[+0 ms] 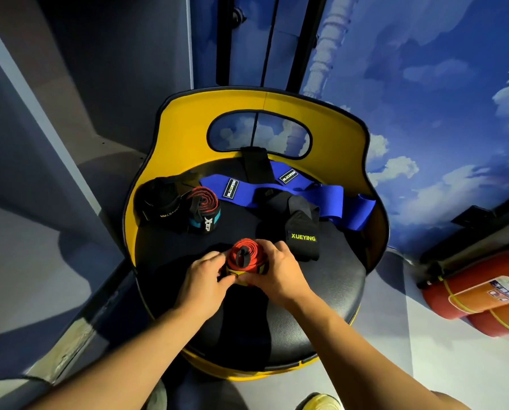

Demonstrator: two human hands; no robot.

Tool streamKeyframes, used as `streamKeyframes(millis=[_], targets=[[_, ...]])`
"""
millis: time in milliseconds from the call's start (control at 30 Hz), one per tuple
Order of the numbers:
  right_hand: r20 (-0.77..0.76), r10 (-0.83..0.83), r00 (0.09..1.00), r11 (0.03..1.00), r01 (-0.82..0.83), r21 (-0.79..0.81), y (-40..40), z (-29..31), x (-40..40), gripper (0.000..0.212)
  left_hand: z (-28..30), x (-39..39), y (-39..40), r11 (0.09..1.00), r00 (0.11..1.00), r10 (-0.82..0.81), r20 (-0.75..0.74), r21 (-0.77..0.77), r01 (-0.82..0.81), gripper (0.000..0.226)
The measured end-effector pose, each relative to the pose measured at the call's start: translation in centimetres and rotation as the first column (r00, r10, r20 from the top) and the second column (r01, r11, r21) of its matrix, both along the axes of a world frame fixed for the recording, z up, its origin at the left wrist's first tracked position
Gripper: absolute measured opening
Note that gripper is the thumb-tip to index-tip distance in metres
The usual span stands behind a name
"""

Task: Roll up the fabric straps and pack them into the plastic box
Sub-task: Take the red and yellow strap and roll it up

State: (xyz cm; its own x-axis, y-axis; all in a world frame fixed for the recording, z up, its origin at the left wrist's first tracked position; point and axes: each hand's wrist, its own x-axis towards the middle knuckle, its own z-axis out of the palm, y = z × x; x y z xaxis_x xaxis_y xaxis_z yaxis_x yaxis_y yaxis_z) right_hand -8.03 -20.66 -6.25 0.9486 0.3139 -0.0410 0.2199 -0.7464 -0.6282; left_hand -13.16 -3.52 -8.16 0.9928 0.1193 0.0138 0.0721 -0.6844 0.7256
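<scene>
Both hands, left (205,275) and right (278,269), clamp the red roll (245,255) at the seat's (321,306) front, and a loosened pinch could let the coil spring open before it's fastened.

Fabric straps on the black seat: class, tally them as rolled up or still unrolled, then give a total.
Rolled: 3 — black fabric roll, red-and-teal fabric roll, red-and-yellow fabric roll held by both hands.
Unrolled: 3 — two blue straps, black XUEYING strap.
Total: 6
</scene>
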Motion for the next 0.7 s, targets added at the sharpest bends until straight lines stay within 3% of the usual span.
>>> streamKeyframes(millis=[300, 400, 700], targets=[[-0.089, -0.027, 0.996, 0.993, 0.037, 0.113, -0.8, 0.9, -0.9, 0.107, 1.0, 0.3, 0.1, 0.95, 0.988, 0.026, -0.153, -0.305, -0.072, 0.071], [-0.08, -0.06, 0.995, 0.994, 0.067, 0.086, -1.3, 1.1, -1.2, 0.093, 1.3, 0.2, 0.1, 0.927, 0.985, 0.034, -0.169, -0.364, -0.095, 0.068], [-0.025, -0.109, 0.994, 0.979, 0.112, 0.172, -1.1, 1.8, -2.0, 0.077, 3.5, -0.5, 0.3, 0.945, 0.993, 0.052, -0.109, -0.316, -0.084, 0.067]])
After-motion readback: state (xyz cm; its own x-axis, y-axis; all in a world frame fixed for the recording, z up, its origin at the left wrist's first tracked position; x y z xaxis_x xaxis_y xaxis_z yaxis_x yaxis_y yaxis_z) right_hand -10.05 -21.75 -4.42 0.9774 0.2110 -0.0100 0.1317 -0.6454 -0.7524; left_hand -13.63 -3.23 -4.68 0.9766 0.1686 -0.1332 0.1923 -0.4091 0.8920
